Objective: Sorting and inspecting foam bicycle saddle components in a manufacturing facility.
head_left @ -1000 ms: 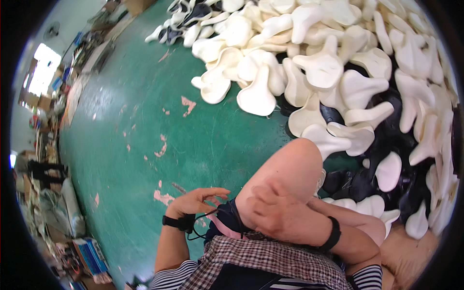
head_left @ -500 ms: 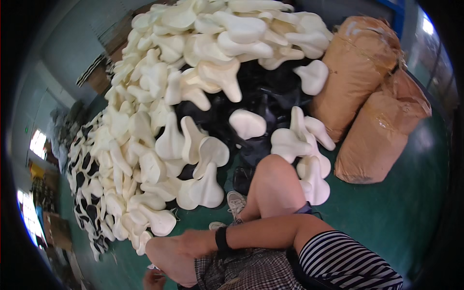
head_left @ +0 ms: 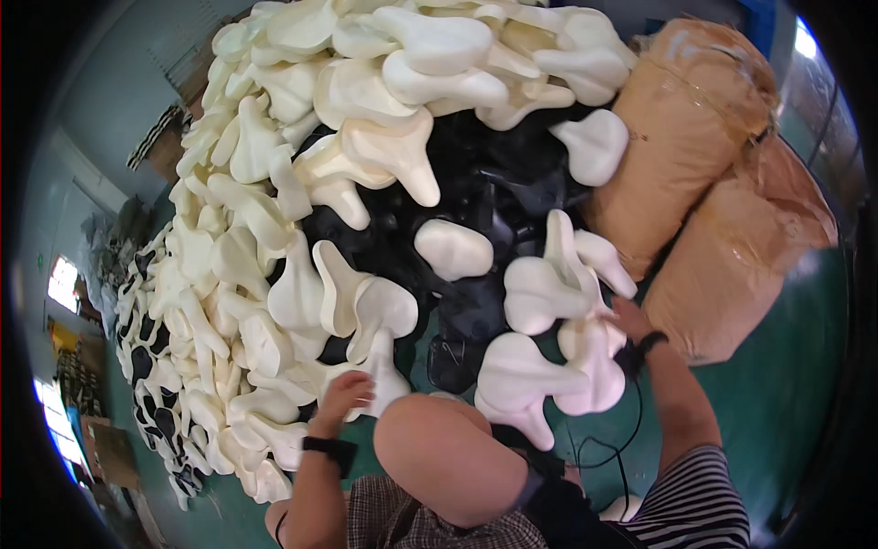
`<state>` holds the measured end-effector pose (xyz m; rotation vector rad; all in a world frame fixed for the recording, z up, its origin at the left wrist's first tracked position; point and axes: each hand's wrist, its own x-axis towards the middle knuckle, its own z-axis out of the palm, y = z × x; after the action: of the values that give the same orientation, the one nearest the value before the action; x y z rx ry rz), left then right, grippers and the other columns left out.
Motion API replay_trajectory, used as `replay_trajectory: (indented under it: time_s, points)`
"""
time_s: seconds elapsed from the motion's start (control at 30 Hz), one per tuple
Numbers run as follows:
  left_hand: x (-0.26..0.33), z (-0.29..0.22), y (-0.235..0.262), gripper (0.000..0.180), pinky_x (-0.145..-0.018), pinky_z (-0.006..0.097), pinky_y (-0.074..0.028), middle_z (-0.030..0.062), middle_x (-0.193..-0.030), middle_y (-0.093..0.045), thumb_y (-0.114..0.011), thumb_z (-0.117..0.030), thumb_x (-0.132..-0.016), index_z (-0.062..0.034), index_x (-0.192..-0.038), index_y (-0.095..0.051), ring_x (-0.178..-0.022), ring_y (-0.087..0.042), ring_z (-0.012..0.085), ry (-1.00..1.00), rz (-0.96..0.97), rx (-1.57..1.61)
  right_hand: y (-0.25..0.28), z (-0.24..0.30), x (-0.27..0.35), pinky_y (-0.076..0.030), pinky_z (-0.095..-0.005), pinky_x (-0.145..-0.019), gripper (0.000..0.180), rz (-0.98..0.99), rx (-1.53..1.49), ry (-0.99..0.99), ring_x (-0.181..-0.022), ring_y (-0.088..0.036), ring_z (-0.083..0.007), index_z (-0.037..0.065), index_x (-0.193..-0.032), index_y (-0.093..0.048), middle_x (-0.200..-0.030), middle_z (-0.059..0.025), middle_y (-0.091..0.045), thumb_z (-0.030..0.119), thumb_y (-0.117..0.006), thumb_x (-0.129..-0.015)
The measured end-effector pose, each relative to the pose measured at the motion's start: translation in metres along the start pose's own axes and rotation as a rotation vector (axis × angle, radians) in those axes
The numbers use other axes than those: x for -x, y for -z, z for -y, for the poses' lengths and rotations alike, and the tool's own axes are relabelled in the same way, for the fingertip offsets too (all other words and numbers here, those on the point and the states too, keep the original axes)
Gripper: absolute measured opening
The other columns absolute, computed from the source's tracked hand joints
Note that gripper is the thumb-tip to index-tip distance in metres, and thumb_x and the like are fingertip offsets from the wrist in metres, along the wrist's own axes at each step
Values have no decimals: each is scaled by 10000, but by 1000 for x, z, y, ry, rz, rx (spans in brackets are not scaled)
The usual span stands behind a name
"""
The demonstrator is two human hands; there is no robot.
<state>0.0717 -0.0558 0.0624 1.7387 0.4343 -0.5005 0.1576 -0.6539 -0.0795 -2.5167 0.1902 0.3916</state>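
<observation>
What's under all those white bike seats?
Glossy black pieces and green floor show between the white bicycle saddles; what lies directly beneath them is covered.

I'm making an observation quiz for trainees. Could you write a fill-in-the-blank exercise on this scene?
1. In the picture, the white saddle-shaped pieces lie to the ____ of the brown sacks.
2. The hand nearer those sacks is the person's ____ one.
3. The sleeve is patterned with black and white ____.

Missing words: left; right; stripes.
</observation>
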Motion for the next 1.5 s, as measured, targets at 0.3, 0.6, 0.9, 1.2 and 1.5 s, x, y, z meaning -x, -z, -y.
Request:
replay_trajectory:
  time_s: [0.3,0.6,0.9,1.2,1.5]
  points:
    - [-145,141,-178,509,-732,312,-502,59,-947,-650,-742,-412,-765,-53,-1108,-628,-794,-611,155,435,387,157,-133,37,36,-418,-471,-930,941,-108,-31,-175,-1065,-505,-401,-17,-1299,-449,-1131,-226,-547,490,-802,-590]
    - [-103,34,-115,506,-786,321,-516,80,-999,-653,-810,-162,-708,3,-1127,-581,-883,-620,174,36,119,262,-84,207,51,-412,-434,-925,655,-170,-128,446,-1026,-506,-367,1,-1194,-482,-1116,-202,-517,232,-784,-660]
    - [-17,-63,149,759,-1037,354,-370,144,-1321,-499,-720,-111,-752,12,-1403,-350,-1195,-493,241,-352,-586,89,0,348,-32,-377,-392,-986,619,-503,-626,761,-1126,-479,-320,14,-1241,-484,-1210,-154,-512,237,-768,-739]
    - [-56,104,111,905,-1060,440,-312,235,-1315,-420,-820,-188,-641,37,-1370,-333,-1234,-397,373,-344,-1093,-437,-14,76,-83,-418,-331,-968,698,-117,-652,-120,-1232,-448,-253,48,-1419,-335,-1401,-141,-410,286,-670,-855]
    - [-21,85,94,479,-734,451,-507,236,-866,-631,-824,-299,-575,18,-838,-580,-820,-616,404,-53,-1088,-568,-109,138,-63,-367,-422,-1025,815,-265,219,264,-1170,-457,-414,-4,-1370,-371,-1241,-244,-491,33,-697,-624]
